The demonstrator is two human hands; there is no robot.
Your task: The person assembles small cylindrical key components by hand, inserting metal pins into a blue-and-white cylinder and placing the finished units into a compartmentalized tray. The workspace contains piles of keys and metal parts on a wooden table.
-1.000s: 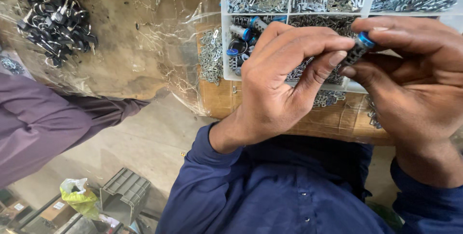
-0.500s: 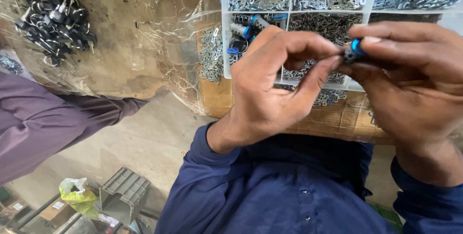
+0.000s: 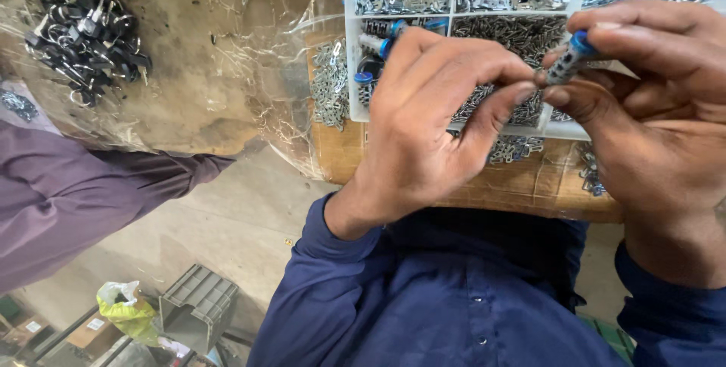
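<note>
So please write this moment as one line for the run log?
left hand: fingertips on part | right hand: pinches small grey metal cylinder with blue cap | below: white plastic compartment tray of small metal pieces

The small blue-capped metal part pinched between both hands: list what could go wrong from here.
1. The small blue-capped part is held only by fingertips of the right hand and left hand, above the white divided tray; a slip could drop it among the mixed metal pieces.
2. Loose metal clips lie at the tray's edge near the bench edge; a nudge from the left hand could push them off.
</note>
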